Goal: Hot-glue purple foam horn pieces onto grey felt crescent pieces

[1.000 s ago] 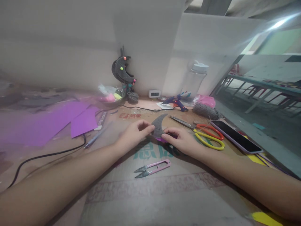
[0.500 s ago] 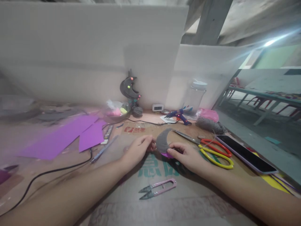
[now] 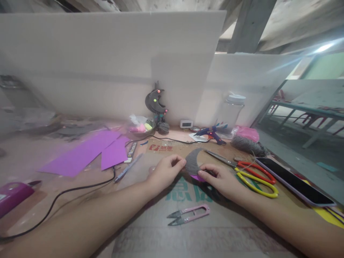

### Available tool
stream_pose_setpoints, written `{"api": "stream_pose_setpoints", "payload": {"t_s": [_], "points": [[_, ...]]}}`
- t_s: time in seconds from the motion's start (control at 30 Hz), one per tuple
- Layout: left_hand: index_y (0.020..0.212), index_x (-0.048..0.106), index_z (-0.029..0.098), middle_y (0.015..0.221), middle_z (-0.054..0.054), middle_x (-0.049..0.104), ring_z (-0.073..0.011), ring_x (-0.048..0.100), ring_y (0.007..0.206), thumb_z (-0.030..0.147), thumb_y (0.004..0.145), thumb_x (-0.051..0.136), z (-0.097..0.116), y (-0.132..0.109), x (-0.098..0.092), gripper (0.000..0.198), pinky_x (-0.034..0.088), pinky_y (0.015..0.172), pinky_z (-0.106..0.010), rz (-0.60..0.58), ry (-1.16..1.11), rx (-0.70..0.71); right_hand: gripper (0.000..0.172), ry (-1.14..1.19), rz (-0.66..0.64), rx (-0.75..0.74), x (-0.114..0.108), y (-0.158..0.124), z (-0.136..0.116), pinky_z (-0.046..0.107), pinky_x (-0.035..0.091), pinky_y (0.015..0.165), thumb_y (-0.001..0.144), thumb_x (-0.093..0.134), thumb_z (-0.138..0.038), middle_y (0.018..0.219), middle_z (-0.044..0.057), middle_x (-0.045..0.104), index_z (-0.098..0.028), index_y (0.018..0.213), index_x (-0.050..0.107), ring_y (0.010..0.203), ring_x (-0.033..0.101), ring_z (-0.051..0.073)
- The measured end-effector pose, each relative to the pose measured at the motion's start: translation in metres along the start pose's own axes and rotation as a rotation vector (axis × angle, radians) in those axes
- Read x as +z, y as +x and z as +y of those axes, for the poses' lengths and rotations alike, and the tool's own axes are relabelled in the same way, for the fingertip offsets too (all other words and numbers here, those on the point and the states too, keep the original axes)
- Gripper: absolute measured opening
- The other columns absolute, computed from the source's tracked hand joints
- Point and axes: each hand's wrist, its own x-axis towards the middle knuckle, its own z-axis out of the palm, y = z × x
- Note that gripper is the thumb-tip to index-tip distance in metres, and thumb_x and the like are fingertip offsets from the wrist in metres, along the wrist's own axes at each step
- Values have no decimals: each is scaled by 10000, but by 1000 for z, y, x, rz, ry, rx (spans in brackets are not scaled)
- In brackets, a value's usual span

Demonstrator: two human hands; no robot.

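Fingers (image 3: pixel 179 163) of left hand (image 3: pixel 165 172) and right hand (image 3: pixel 226 181) pinch a grey, purple-edged crescent (image 3: pixel 192 163).

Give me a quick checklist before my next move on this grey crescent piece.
1. Left hand pinching the grey crescent: ok.
2. Right hand gripping its lower magenta tip: ok.
3. Pink thread snips lying free, close in front of both hands: ok.
4. Glue gun apart from both hands: ok.
5. Red-and-yellow scissors blade tip clear of the crescent: cannot tell.
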Motion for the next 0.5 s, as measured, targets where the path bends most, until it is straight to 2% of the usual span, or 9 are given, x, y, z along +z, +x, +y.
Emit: {"api": "stream_pose_setpoints", "payload": {"t_s": [0.2,0.33,0.4,0.5], "points": [[731,541,172,655,26,561,-102,527,561,391,807,588,1,3,1,236,418,567,-220,71,-248,-94,297,63,-27,25,0,0,1,247,430,633,869,518,-418,731,30,644,-162,777,637,684,574,149],[687,500,189,649,21,543,-110,548,573,361,839,502,0,6,-2,230,424,537,-213,215,-383,-122,286,80,-2,3,-2,-2,3,249,437,651,863,533,-419,746,28,636,-166,764,621,710,580,153],[676,480,195,637,27,522,-108,539,563,362,856,473,-2,7,-2,246,424,532,-215,202,-391,-126,284,97,10,-10,-2,-2,4,245,436,647,863,536,-419,740,23,632,-165,768,621,704,577,150],[818,551,191,652,40,532,-99,527,561,287,806,571,-2,6,0,99,419,545,-210,95,-352,-101,282,98,4,-22,-3,-2,5,240,426,628,860,542,-417,730,18,629,-161,782,631,685,560,145]]}}
